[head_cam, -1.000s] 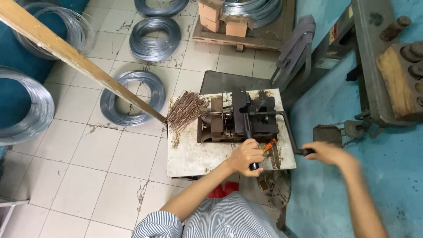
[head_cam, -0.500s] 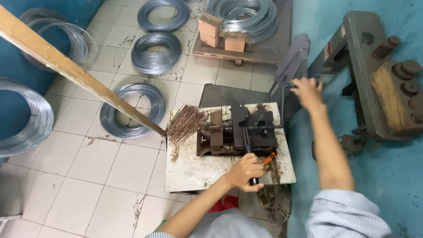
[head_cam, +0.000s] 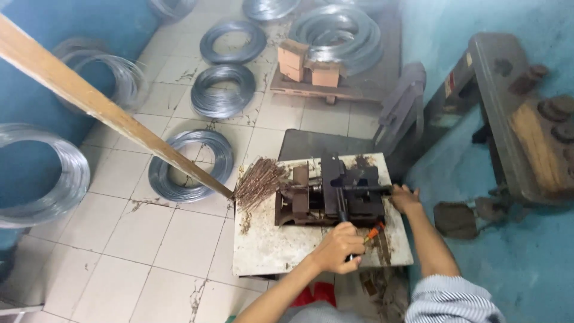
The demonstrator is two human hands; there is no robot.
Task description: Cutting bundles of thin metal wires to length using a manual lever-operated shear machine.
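Observation:
A dark metal bench machine (head_cam: 329, 197) is bolted on a stained white plate (head_cam: 269, 245). My left hand (head_cam: 338, 246) is closed around the black lever (head_cam: 342, 212) that sticks out of the machine toward me. A short orange-tipped piece (head_cam: 373, 232) shows just beside its fingers. My right hand (head_cam: 405, 198) grips the end of a dark horizontal bar (head_cam: 373, 189) on the machine's right side. A pile of short rusty wire pieces (head_cam: 258, 182) lies at the plate's left far corner.
A long wooden beam (head_cam: 101, 107) slants from the upper left down to the wire pile. Several coils of grey wire (head_cam: 222, 91) lie on the tiled floor. A large grey machine (head_cam: 508, 113) stands to the right, and wooden blocks (head_cam: 311, 66) sit on a pallet beyond.
My right hand has come down from the grey stand behind the plate to the bar on the machine's right side. My left hand stays on the lever.

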